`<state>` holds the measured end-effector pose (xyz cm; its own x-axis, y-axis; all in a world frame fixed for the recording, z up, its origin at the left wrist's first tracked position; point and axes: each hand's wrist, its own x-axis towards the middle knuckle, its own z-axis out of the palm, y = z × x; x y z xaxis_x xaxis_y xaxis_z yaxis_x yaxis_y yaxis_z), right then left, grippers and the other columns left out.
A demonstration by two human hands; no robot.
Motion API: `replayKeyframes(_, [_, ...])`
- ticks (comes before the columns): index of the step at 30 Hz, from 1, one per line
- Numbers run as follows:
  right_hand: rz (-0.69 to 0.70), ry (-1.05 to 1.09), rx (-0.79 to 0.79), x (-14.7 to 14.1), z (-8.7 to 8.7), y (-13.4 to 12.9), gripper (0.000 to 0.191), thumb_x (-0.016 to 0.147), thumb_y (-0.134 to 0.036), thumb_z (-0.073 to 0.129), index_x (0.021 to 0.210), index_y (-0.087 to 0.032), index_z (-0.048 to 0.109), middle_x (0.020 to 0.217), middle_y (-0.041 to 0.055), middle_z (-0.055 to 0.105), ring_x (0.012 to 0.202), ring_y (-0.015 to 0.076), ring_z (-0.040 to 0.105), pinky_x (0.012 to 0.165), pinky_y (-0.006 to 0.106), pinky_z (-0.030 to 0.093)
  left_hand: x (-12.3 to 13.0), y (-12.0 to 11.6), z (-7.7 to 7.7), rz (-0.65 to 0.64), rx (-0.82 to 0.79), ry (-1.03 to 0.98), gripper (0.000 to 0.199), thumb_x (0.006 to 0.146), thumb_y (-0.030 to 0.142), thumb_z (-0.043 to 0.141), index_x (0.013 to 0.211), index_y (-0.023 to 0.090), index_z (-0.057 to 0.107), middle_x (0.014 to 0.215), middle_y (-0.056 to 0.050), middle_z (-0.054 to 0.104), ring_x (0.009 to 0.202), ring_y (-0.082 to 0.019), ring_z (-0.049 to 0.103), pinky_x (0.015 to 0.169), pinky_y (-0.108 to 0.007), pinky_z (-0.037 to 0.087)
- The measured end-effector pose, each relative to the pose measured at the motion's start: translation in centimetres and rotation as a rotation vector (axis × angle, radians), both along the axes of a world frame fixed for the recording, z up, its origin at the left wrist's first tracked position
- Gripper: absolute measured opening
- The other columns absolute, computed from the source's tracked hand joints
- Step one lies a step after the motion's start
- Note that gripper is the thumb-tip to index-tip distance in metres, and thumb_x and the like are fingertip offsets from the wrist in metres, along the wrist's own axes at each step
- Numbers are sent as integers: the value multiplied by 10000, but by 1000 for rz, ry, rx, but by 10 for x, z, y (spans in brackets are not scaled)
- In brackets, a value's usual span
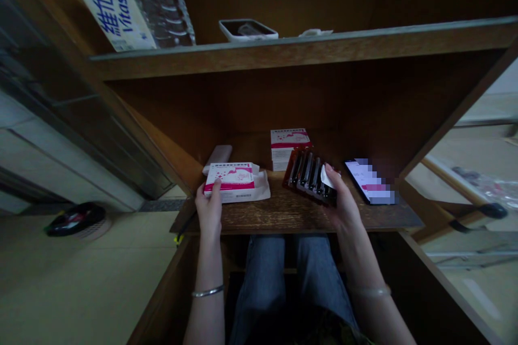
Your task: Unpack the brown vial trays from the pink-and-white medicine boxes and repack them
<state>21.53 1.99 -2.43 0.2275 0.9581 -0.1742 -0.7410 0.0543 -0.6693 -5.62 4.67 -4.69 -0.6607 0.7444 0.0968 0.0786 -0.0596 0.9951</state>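
My left hand (210, 200) grips the left end of a pink-and-white box (234, 177), left of the back box (290, 140) on the desk (259, 218), while my right hand (345, 199) – closed on a strip of dark vials (306, 172) – holds it to the back box's front right, the phone (369, 182) farther right.

Worn wooden desktop (259, 219): pink-white carton (283, 157) toward back, phone (364, 180) right, pale oblong object (220, 154) left.

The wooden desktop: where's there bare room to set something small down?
Along the front of the wooden desktop, between left hand and right hand; also behind, between the rear box and the phone. The left end is crowded with the pink-and-white box and a pale case.
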Motion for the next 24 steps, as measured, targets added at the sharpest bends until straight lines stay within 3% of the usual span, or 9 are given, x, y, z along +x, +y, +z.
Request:
replayKeyframes(8, [-59,-34,9,7,0,-2,253,754,-346,790,955,-198,744,937,-2,759,815,148,681,761,263,532,0,4,-19,107,3,318,465,811,446,645,1168,154,580,1185,-157,655,1153,-289,620,1037,-437,455])
replayKeyframes(17, [-83,-37,13,15,-4,-4,317,715,-369,828,963,-198,729,880,-7,758,762,164,696,728,290,568,16,11,-22,51,-3,514,510,899,478,535,1275,134,515,1256,-203,630,1188,-297,615,1038,-422,449])
replayKeyframes(24, [-81,-52,19,15,-5,-4,320,722,-369,824,974,-198,726,888,-9,762,765,172,707,749,300,575,15,17,-21,-65,-66,718,1003,622,496,827,1433,127,366,1378,-193,483,1350,-361,422,1153,-489,308])
